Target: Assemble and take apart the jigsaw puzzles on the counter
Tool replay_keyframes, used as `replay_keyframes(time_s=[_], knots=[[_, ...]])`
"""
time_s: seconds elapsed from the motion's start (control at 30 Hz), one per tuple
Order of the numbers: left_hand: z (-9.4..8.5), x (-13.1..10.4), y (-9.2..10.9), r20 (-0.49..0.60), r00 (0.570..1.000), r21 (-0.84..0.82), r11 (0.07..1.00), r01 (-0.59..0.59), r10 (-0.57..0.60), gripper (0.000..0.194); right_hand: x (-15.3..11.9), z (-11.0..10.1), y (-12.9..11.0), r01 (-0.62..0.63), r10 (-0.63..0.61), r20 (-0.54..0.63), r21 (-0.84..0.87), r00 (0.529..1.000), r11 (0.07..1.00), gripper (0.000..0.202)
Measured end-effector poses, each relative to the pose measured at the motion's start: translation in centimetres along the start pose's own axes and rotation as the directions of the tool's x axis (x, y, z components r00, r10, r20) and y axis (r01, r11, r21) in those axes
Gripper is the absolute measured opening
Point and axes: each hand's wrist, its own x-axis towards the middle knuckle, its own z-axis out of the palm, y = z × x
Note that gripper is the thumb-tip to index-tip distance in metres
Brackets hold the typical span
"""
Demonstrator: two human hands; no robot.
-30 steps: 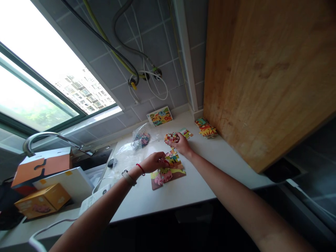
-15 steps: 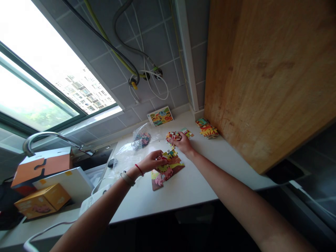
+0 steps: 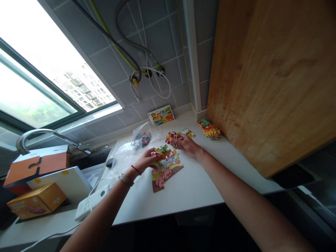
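My left hand (image 3: 151, 158) is closed on a few joined jigsaw puzzle pieces (image 3: 164, 151) in yellow, green and red, held just above the counter. Below them lies a partly joined puzzle section (image 3: 165, 177) with pink and brown parts. My right hand (image 3: 187, 144) grips a bunch of loose puzzle pieces (image 3: 172, 138), red and white among them. Some further pieces (image 3: 173, 156) show between the two hands. Behind my right hand, a few greenish pieces (image 3: 189, 133) lie on the white counter (image 3: 195, 182).
A picture card (image 3: 161, 116) leans at the wall. A stack of puzzle pieces (image 3: 210, 129) lies by the wooden board (image 3: 262, 80). Clear plastic bags, one holding pieces (image 3: 143, 138), lie left. A power strip (image 3: 91, 203), boxes (image 3: 39, 201) and a sink with faucet (image 3: 49, 132) are farther left.
My left hand has lifted joined pieces off the puzzle section, uncovering counter and loose pieces beneath. My right hand still holds its bunch. The view has shifted slightly.
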Motion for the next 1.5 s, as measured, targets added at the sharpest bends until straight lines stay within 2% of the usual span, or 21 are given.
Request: replay_keyframes(time_s=[0.13,0.37,0.53,0.67,0.8,0.9,1.03,1.17,1.3,1.43,1.5], knots=[[-0.2,0.2,-0.2,-0.037,0.998,-0.026,0.998,-0.057,0.056,0.056,-0.7,0.7,0.0,-0.052,0.063,0.138,-0.082,0.988,0.995,0.046],[-0.1,1.3,-0.1,-0.041,0.968,0.040,0.968,-0.247,0.249,0.054,-0.8,0.5,-0.3,-0.056,0.067,0.100,-0.112,0.993,0.992,0.043],[-0.2,2.2,-0.7,-0.063,0.960,-0.038,0.960,-0.276,0.274,0.052,-0.8,0.4,-0.1,-0.067,0.096,0.171,-0.167,0.981,0.984,0.045],[-0.5,2.7,-1.6,-0.076,0.964,-0.100,0.960,-0.260,0.253,0.051,-0.6,0.4,0.5,-0.023,0.049,0.100,-0.246,0.994,0.969,0.047],[-0.8,2.8,-2.1,-0.162,0.959,-0.205,0.943,-0.262,0.231,0.053,-0.3,0.1,0.7,0.018,-0.023,-0.012,-0.286,1.000,0.958,0.046],[-0.8,2.8,-2.4,-0.204,0.949,-0.298,0.909,-0.293,0.239,0.052,-0.4,0.3,0.6,0.010,-0.020,-0.029,-0.309,0.999,0.951,0.046],[0.0,2.7,-2.7,-0.217,0.920,-0.396,0.832,-0.388,0.325,0.046,-0.8,1.4,1.0,-0.018,0.015,-0.011,-0.357,1.000,0.934,0.056],[1.0,2.3,-2.4,-0.224,0.866,-0.290,0.818,-0.497,0.447,0.043,-1.2,2.2,1.7,0.002,-0.031,-0.065,-0.401,0.997,0.916,0.069],[2.5,2.1,-2.3,-0.312,0.816,-0.195,0.807,-0.557,0.487,0.040,-1.4,2.5,2.3,0.028,-0.037,-0.013,-0.418,0.999,0.908,0.074],[3.9,2.5,-2.8,-0.279,0.840,-0.294,0.791,-0.536,0.466,0.047,-1.6,2.8,2.6,0.033,-0.047,-0.018,-0.475,0.999,0.879,0.072],[4.2,2.8,-3.2,-0.308,0.835,-0.309,0.782,-0.541,0.456,0.045,-1.8,3.0,2.6,0.025,-0.058,-0.048,-0.515,0.997,0.857,0.070]])
